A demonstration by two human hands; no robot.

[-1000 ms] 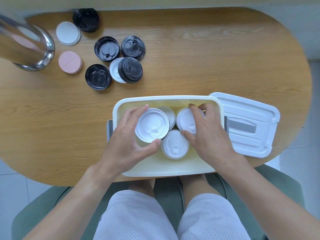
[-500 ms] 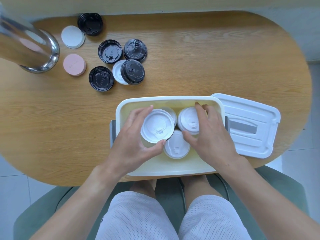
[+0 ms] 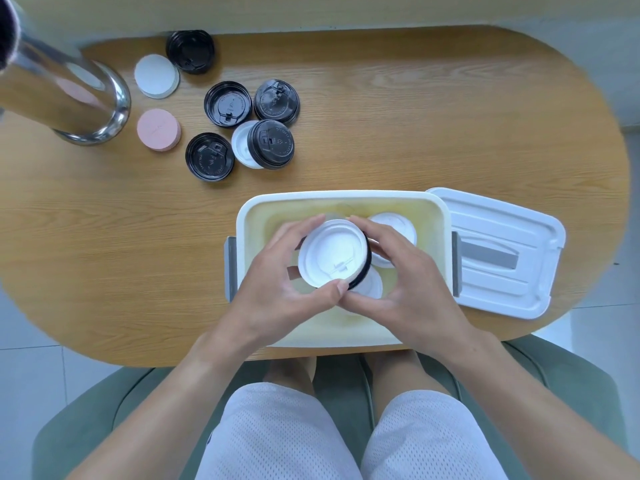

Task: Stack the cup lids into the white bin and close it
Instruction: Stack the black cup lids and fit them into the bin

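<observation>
The white bin (image 3: 341, 199) stands open at the table's near edge. Above it, my left hand (image 3: 277, 289) and my right hand (image 3: 405, 289) together grip a stack of lids (image 3: 332, 254), a white lid on top with a black rim showing beneath. More white lids (image 3: 394, 223) lie inside the bin, partly hidden by my hands. The bin's white cover (image 3: 502, 251) lies flat to the right of it. Several black lids (image 3: 227, 103) and a white one (image 3: 242, 143) lie loose at the far left.
A shiny steel cylinder (image 3: 69, 98) stands at the far left. Beside it lie a pink disc (image 3: 158, 129) and a white disc (image 3: 156, 76). The oval wooden table (image 3: 450, 116) ends just in front of my knees and the green chair.
My left hand has lifted the white-topped stack up and toward the bin's middle. My right hand left the right-hand lid and closed on the stack too.
</observation>
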